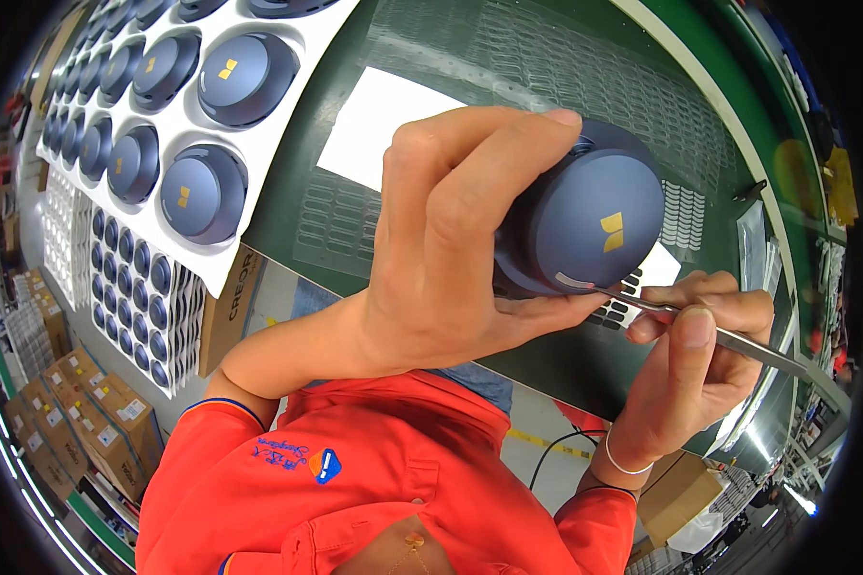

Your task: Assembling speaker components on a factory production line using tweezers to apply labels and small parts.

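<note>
My left hand (436,225) grips a dark blue domed housing (594,206) with a small gold mark on its face, fingers over the top and thumb along its lower edge. In my right hand (705,350) is a pair of metal tweezers (762,350), pinched between thumb and fingers. The tweezers' tips reach the housing's lower rim, beside a small pale strip (573,282) there. Whether the tips hold anything is too small to tell. Behind the tweezers, partly hidden, lies a sheet of black oval stickers (612,311).
To the left, a white molded tray (259,163) carries several similar blue housings. Stacked trays (129,287) and cardboard boxes (96,412) stand below it. A white sheet (379,129) and clear sheets with oval outlines (585,72) lie on the green worktop (321,278).
</note>
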Action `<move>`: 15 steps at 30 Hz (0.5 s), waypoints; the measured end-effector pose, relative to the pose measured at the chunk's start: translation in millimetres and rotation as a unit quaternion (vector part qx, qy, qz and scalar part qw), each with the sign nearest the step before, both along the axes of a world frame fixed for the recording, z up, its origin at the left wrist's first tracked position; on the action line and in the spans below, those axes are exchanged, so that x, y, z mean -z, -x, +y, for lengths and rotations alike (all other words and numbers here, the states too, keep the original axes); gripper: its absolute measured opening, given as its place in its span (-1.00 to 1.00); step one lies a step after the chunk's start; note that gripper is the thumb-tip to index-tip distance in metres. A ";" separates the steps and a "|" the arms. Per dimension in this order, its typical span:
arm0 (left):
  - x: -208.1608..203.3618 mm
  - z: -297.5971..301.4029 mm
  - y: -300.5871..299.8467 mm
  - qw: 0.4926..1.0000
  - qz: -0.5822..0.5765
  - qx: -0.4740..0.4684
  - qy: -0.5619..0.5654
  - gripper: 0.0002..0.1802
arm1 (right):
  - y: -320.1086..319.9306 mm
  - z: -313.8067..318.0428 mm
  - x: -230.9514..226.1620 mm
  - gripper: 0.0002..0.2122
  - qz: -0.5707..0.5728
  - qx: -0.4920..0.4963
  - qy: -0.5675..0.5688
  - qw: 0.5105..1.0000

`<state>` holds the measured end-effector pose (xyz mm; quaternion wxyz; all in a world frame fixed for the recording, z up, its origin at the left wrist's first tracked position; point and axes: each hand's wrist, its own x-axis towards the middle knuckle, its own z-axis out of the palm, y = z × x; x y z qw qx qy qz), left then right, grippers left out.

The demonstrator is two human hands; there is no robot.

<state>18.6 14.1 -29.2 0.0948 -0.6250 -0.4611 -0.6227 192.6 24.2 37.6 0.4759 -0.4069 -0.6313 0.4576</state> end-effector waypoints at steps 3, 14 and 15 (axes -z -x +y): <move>1.3 -1.0 0.9 1.000 0.002 0.001 -0.001 -0.08 | -0.4 -1.7 2.6 -0.85 -0.026 -0.017 -0.079 0.996; -6.7 -9.5 2.4 0.995 -0.046 0.044 0.072 -0.01 | -24.2 -13.0 -17.7 -0.68 -0.242 -0.174 -0.329 0.896; -6.4 -9.7 2.5 0.994 -0.050 0.050 0.078 -0.01 | -26.3 -11.4 -21.7 -0.66 -0.258 -0.207 -0.312 0.891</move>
